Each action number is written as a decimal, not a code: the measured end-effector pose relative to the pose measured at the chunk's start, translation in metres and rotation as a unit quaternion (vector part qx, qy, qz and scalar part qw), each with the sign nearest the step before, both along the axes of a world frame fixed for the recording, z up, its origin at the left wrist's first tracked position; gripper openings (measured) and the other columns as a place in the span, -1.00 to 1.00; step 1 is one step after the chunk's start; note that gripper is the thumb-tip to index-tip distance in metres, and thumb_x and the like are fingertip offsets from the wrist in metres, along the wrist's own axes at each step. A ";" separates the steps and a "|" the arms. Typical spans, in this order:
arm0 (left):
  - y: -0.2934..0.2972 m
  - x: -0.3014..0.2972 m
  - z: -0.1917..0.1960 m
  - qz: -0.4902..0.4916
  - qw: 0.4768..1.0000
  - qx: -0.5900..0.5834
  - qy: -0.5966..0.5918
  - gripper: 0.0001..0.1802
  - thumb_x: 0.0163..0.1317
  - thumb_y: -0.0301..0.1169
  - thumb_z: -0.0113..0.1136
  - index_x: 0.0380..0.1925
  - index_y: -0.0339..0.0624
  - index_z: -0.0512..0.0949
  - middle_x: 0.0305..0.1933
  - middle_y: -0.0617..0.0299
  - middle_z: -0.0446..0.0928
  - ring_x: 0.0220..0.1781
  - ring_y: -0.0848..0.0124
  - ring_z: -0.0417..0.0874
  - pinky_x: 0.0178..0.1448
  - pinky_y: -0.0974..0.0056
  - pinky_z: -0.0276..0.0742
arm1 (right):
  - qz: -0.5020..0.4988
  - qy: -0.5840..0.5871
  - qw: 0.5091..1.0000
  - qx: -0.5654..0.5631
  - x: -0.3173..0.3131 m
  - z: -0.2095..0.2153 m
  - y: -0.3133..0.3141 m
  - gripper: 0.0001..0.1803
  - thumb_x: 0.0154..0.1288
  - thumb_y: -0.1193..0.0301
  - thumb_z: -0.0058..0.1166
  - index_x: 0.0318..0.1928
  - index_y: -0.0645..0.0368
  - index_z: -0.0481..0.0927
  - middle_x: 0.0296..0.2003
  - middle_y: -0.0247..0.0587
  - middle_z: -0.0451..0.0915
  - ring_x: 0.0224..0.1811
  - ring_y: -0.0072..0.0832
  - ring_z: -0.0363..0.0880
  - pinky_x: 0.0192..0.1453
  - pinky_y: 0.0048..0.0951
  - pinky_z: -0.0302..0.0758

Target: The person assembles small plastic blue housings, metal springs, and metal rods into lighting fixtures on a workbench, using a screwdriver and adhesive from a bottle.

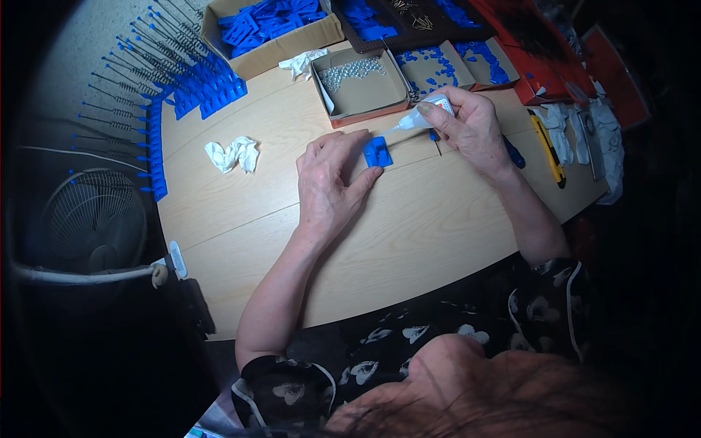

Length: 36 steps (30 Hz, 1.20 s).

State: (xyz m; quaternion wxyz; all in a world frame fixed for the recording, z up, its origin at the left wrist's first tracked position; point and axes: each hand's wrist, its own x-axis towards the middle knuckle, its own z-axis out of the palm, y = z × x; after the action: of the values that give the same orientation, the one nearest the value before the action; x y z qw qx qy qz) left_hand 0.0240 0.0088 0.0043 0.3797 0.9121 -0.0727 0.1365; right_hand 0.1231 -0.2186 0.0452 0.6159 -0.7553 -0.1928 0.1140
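Observation:
A small blue plastic part with a raised middle (pixel 377 152) lies on the table. My left hand (pixel 326 175) steadies it between thumb and index finger, the other fingers curled on the wood. In my right hand (pixel 475 128) is a small white squeeze bottle (pixel 426 115), tilted so that its narrow nozzle points down-left, just above the blue part. Whether the tip touches the part, or anything comes out, is too small to tell. A thin dark rod with a blue end (pixel 436 140) lies beneath my right hand.
Crumpled white tissue (pixel 234 155) lies left. Behind are a tray of clear beads (pixel 354 73), trays of small blue pieces (pixel 431 69) and a cardboard box of blue parts (pixel 274 47). Blue racks with springs (pixel 155 146) line the left edge. A yellow cutter (pixel 548 146) lies right.

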 end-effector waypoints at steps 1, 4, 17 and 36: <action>-0.001 0.000 0.001 0.002 1.000 0.002 0.003 -0.40 0.07 -0.27 0.54 0.16 -0.09 0.61 0.11 0.17 0.66 0.25 0.14 0.54 0.36 0.03 0.37 | 0.000 0.011 1.000 -0.003 0.000 0.001 -0.001 -0.72 0.48 0.24 0.22 -0.25 0.24 0.65 -0.51 -0.49 0.52 -0.46 -0.83 0.34 -0.40 -0.67 0.28; -0.002 0.002 0.002 0.000 1.000 0.007 0.002 -0.40 0.07 -0.27 0.55 0.16 -0.09 0.62 0.10 0.19 0.66 0.26 0.14 0.53 0.36 0.04 0.36 | 0.002 0.020 1.000 0.002 -0.001 0.001 -0.001 -0.71 0.47 0.24 0.22 -0.21 0.25 0.66 -0.49 -0.50 0.52 -0.46 -0.82 0.35 -0.39 -0.69 0.29; -0.004 0.005 0.008 0.005 0.999 0.016 0.029 -0.41 0.07 -0.27 0.56 0.15 -0.08 0.63 0.08 0.21 0.68 0.28 0.15 0.53 0.37 0.06 0.32 | 0.027 0.027 0.999 0.023 0.001 -0.007 -0.003 -0.76 0.45 0.32 0.24 -0.15 0.29 0.65 -0.46 -0.49 0.55 -0.42 -0.83 0.41 -0.36 -0.72 0.34; -0.002 0.004 0.005 0.008 1.000 0.005 0.022 -0.39 0.05 -0.29 0.55 0.15 -0.07 0.62 0.10 0.19 0.68 0.29 0.12 0.53 0.36 0.05 0.34 | 0.035 0.046 0.997 0.043 -0.001 -0.005 -0.001 -0.75 0.48 0.33 0.21 -0.10 0.30 0.59 -0.42 -0.44 0.54 -0.43 -0.84 0.38 -0.38 -0.72 0.32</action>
State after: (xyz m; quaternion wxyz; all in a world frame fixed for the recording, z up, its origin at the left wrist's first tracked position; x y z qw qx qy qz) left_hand 0.0277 0.0066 0.0094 0.3758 0.9172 -0.0580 0.1188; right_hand 0.1224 -0.2192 0.0405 0.6519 -0.7145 -0.1955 0.1621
